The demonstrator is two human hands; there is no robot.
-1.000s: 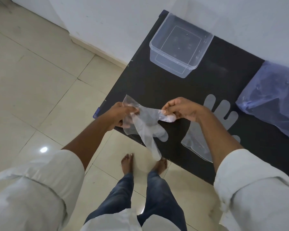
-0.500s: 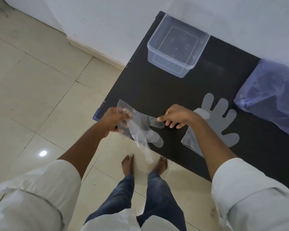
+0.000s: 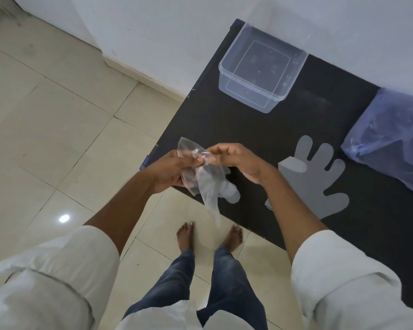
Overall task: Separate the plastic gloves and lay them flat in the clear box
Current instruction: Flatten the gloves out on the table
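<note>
Both hands work at the near edge of the black worktop (image 3: 260,139). The left hand (image 3: 169,172) closes around a limp, thin, transparent plastic glove (image 3: 208,186), bracing it so the right hand (image 3: 234,158) can pinch its upper edge, probably to peel layers apart. A flat separated glove (image 3: 317,184) waits right of them; the empty clear plastic box (image 3: 246,91) sits beyond.

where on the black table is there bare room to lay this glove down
Bare black table lies between the clear plastic box and both hands, and between the box and the bluish plastic bag. The right side is crowded: a flat translucent glove beside the bag.
</note>
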